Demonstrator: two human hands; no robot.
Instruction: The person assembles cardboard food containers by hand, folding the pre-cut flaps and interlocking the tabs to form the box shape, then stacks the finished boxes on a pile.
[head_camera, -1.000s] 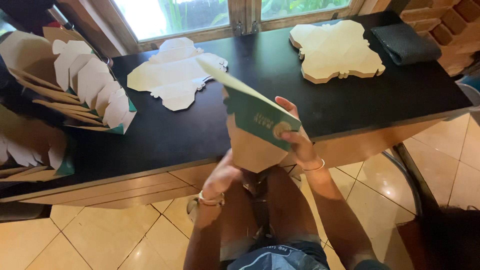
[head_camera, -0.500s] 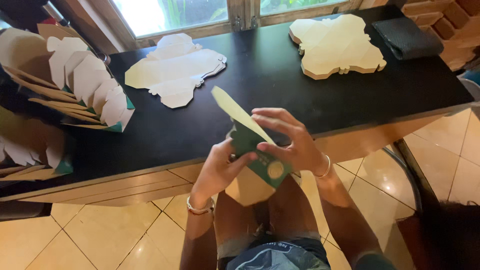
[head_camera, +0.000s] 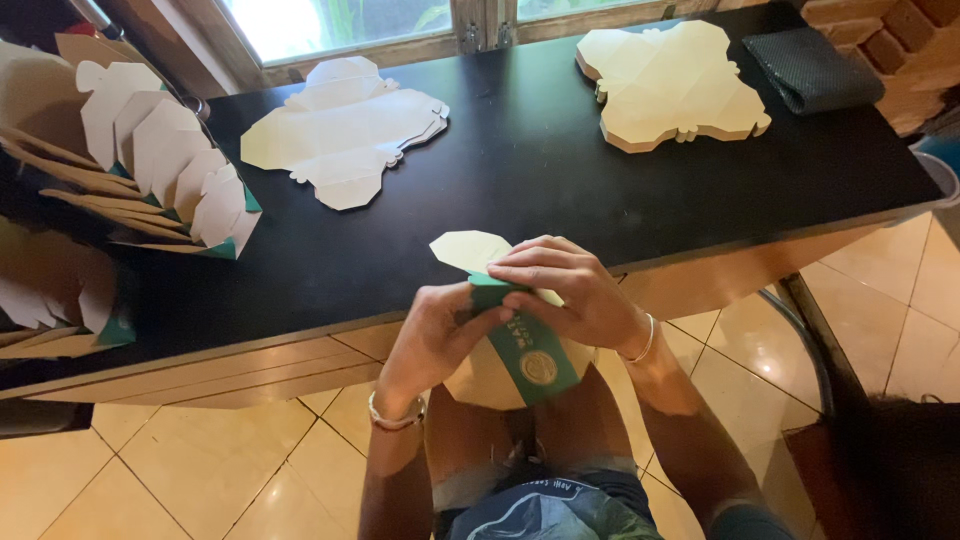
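Both my hands grip a green and cream cardboard carton (head_camera: 525, 350) over my lap, just off the front edge of the black table (head_camera: 520, 190). My left hand (head_camera: 435, 335) clasps its left side. Over the top of the carton, my right hand (head_camera: 570, 290) presses down on the folded flaps. A cream flap (head_camera: 470, 250) sticks out past my fingers toward the table.
A thin pile of flat carton blanks (head_camera: 340, 130) lies at the table's back left and a thick stack of blanks (head_camera: 675, 85) at the back right. Folded cartons (head_camera: 170, 180) stand nested at the left end. A dark cloth (head_camera: 810, 65) lies far right.
The carton has come down from upright above the table edge to my lap. My right hand moved over its top and the long flap folded lower.
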